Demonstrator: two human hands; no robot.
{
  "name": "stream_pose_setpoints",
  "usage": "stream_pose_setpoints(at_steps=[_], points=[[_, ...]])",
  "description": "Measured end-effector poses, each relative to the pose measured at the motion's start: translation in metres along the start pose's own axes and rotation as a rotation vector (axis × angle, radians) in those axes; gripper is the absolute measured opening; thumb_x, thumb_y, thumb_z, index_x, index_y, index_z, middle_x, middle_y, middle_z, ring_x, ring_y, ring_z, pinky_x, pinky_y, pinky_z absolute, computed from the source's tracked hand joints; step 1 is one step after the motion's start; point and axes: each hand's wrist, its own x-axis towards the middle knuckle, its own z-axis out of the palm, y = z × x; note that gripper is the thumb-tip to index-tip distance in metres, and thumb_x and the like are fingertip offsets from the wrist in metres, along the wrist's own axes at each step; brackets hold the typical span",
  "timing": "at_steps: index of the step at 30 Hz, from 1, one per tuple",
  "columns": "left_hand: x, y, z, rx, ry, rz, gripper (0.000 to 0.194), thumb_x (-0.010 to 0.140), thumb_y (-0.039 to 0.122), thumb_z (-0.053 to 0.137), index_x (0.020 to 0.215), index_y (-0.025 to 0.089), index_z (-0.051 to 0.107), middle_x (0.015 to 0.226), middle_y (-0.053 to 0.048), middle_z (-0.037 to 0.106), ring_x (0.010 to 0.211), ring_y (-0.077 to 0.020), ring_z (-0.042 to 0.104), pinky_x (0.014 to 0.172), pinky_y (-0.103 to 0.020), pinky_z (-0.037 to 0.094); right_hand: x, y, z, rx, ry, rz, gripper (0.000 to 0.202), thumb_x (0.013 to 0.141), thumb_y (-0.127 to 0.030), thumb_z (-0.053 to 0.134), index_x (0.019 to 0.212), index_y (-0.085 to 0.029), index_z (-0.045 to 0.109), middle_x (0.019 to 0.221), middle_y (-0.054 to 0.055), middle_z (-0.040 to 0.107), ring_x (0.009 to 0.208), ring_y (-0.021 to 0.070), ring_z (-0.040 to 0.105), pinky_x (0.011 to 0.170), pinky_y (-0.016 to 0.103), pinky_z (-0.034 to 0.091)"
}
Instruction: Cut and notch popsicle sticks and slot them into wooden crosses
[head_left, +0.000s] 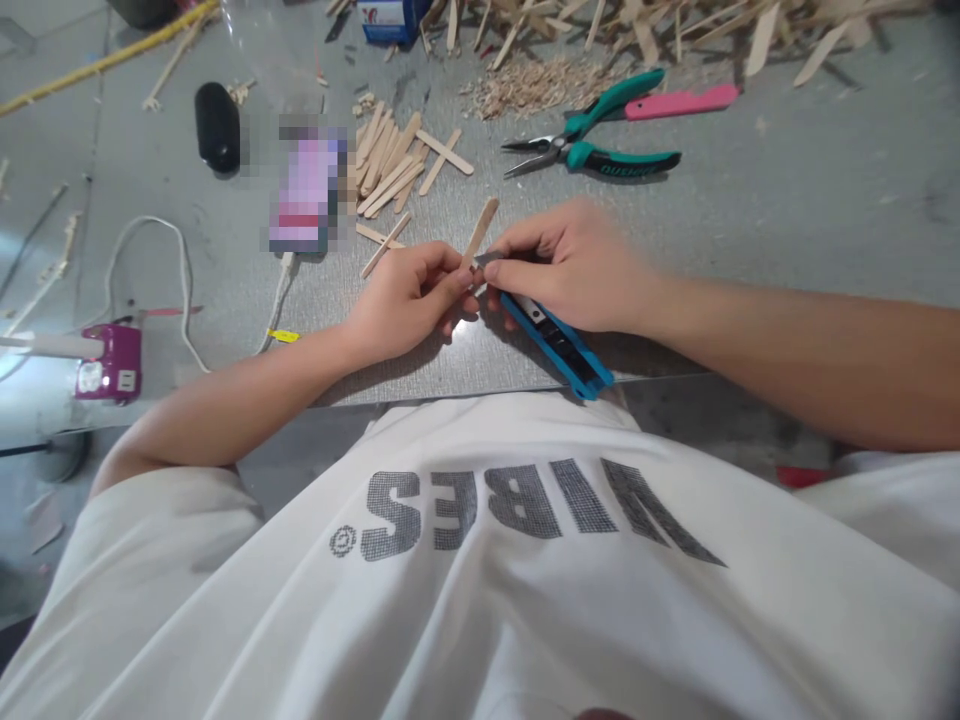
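Observation:
Near the table's front edge, my left hand [412, 297] pinches a wooden stick [481, 228] that slants up and to the right. My right hand [574, 265] is closed round a blue utility knife [561, 345], whose handle sticks out below the palm towards my shirt. The knife's grey blade [489, 258] lies against or very near the lower part of the stick, between the two hands. Behind my left hand is a loose pile of wooden sticks [390, 160].
Green-handled pliers [592, 150] and a pink cutter [682, 102] lie beyond my right hand, near wood shavings [536, 88]. A phone [306, 195] with a white cable [184, 260], a black case [217, 127] and a purple charger [112, 363] are at the left.

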Motion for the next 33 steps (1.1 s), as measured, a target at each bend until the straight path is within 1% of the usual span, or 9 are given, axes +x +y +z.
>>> stream_pose_setpoints(at_steps=[2, 5, 10, 15, 22, 27, 30, 33], points=[[-0.002, 0.003, 0.001, 0.005, 0.025, -0.058, 0.025, 0.111, 0.025, 0.073, 0.089, 0.017, 0.064, 0.079, -0.002, 0.082, 0.051, -0.0065, 0.068, 0.047, -0.016, 0.046, 0.0, -0.001, 0.001, 0.012, -0.014, 0.012, 0.032, 0.097, -0.033, 0.086, 0.072, -0.02, 0.072, 0.064, 0.001, 0.07, 0.054, 0.0129, 0.062, 0.051, 0.026, 0.046], [-0.003, 0.008, 0.003, 0.008, 0.05, -0.124, 0.025, 0.11, 0.024, 0.075, 0.088, 0.017, 0.063, 0.077, -0.003, 0.082, 0.055, -0.0095, 0.074, 0.045, -0.015, 0.046, 0.001, 0.0, 0.002, 0.04, -0.024, 0.033, 0.034, 0.097, -0.034, 0.087, 0.071, -0.021, 0.071, 0.064, 0.001, 0.071, 0.054, 0.0134, 0.063, 0.05, 0.026, 0.048], [-0.002, 0.009, 0.004, -0.012, 0.052, -0.153, 0.025, 0.11, 0.024, 0.075, 0.088, 0.017, 0.064, 0.076, -0.002, 0.082, 0.059, -0.0104, 0.077, 0.049, -0.015, 0.054, 0.002, 0.001, 0.003, 0.085, -0.012, 0.074, 0.033, 0.096, -0.031, 0.089, 0.07, -0.021, 0.071, 0.065, 0.002, 0.071, 0.053, 0.0137, 0.064, 0.05, 0.026, 0.05], [-0.002, 0.004, 0.003, -0.032, 0.046, -0.131, 0.025, 0.109, 0.026, 0.078, 0.089, 0.016, 0.067, 0.075, -0.002, 0.082, 0.06, -0.0105, 0.078, 0.052, -0.015, 0.057, 0.002, 0.001, 0.004, 0.079, -0.021, 0.074, 0.032, 0.098, -0.027, 0.086, 0.07, -0.021, 0.071, 0.065, 0.001, 0.071, 0.054, 0.0138, 0.065, 0.051, 0.026, 0.052], [-0.003, 0.001, 0.006, -0.051, 0.058, -0.085, 0.029, 0.108, 0.03, 0.081, 0.087, 0.016, 0.066, 0.074, -0.001, 0.08, 0.059, -0.0099, 0.077, 0.051, -0.015, 0.058, 0.001, -0.003, 0.006, 0.074, 0.013, 0.116, 0.034, 0.098, -0.026, 0.086, 0.068, -0.02, 0.072, 0.064, 0.002, 0.072, 0.052, 0.0128, 0.065, 0.046, 0.024, 0.049], [-0.006, 0.002, 0.009, 0.004, 0.094, -0.061, 0.031, 0.106, 0.034, 0.083, 0.087, 0.017, 0.067, 0.074, -0.001, 0.08, 0.06, -0.0101, 0.077, 0.053, -0.016, 0.059, -0.001, -0.01, 0.01, 0.061, 0.042, 0.217, 0.034, 0.1, -0.013, 0.071, 0.067, -0.018, 0.07, 0.065, 0.004, 0.072, 0.051, 0.0142, 0.067, 0.046, 0.024, 0.052], [-0.008, 0.001, 0.011, 0.018, 0.117, -0.044, 0.031, 0.105, 0.036, 0.084, 0.087, 0.017, 0.067, 0.075, -0.002, 0.08, 0.06, -0.0109, 0.078, 0.053, -0.016, 0.06, -0.002, -0.011, 0.012, 0.095, 0.057, 0.246, 0.033, 0.099, -0.016, 0.075, 0.067, -0.018, 0.069, 0.065, 0.004, 0.071, 0.052, 0.0149, 0.067, 0.046, 0.024, 0.053], [-0.009, 0.001, 0.012, -0.014, 0.121, -0.051, 0.033, 0.105, 0.039, 0.084, 0.089, 0.017, 0.067, 0.076, -0.002, 0.082, 0.059, -0.0109, 0.078, 0.054, -0.017, 0.062, -0.002, -0.01, 0.013, 0.12, 0.058, 0.217, 0.035, 0.099, -0.019, 0.079, 0.066, -0.019, 0.068, 0.064, 0.004, 0.071, 0.052, 0.0144, 0.067, 0.045, 0.024, 0.052]])
